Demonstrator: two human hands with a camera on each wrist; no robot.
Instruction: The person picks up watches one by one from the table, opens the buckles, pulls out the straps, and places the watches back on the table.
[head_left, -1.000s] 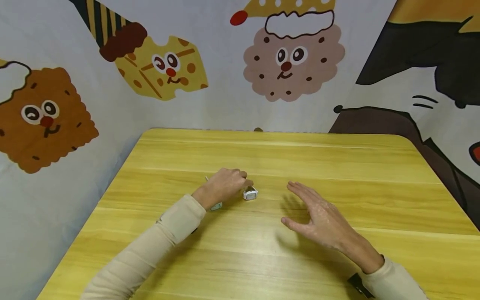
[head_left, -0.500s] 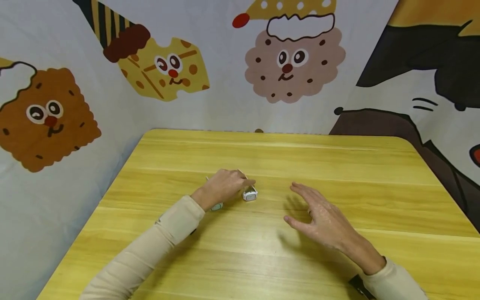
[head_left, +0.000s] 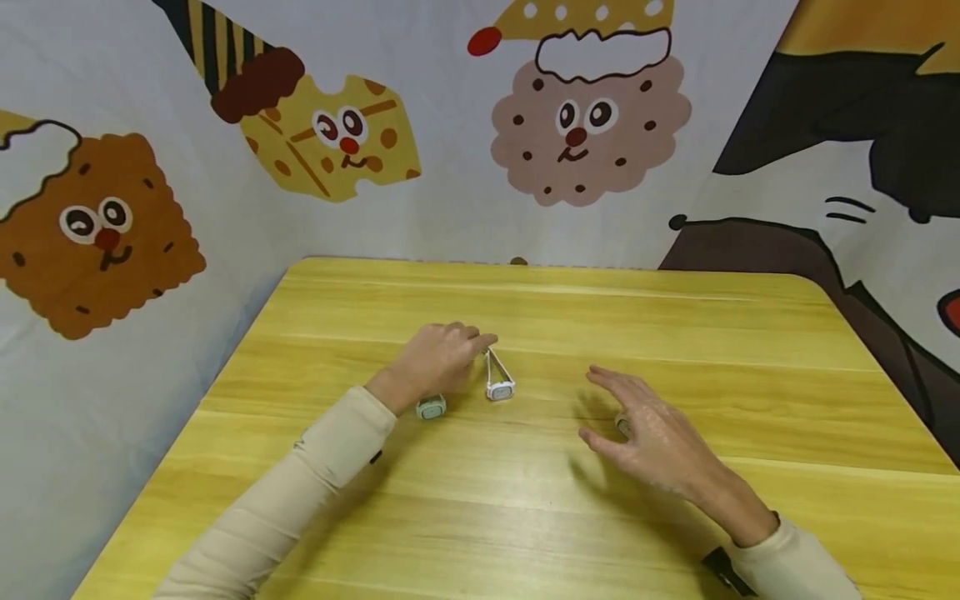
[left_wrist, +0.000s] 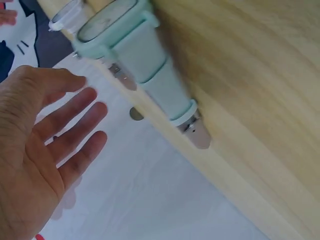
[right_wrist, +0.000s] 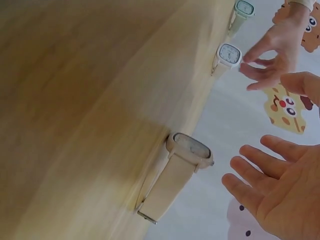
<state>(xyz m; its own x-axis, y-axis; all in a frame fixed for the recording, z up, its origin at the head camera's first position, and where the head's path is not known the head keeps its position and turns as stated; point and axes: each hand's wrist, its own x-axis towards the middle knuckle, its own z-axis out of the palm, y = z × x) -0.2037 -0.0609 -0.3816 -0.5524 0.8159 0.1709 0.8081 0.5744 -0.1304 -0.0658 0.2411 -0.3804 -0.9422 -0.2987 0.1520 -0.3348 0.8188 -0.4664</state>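
Note:
My left hand (head_left: 437, 358) hovers between a white wristwatch (head_left: 500, 390) and a mint green wristwatch (head_left: 431, 407), covering most of the green strap in the head view. Its fingers are loosely spread and hold nothing in the left wrist view, where the green watch (left_wrist: 150, 57) stands beside them. The white watch rests on the table, its strap stretching back toward my left fingertips. Fingers spread, my right hand (head_left: 663, 442) is over the table at the right. Next to it lies a beige wristwatch (right_wrist: 170, 185), mostly hidden behind that hand in the head view.
All three watches are on a yellow wood-grain table (head_left: 480, 508). Cloth printed with cartoon biscuits and cheese (head_left: 330, 137) hangs along the back and left edges. A small black object (head_left: 726, 571) shows by my right sleeve.
My left hand has drawn back and left from the white watch, uncovering its strap and the green watch's face. My right hand has shifted slightly right; the beige watch's face now shows beside it.

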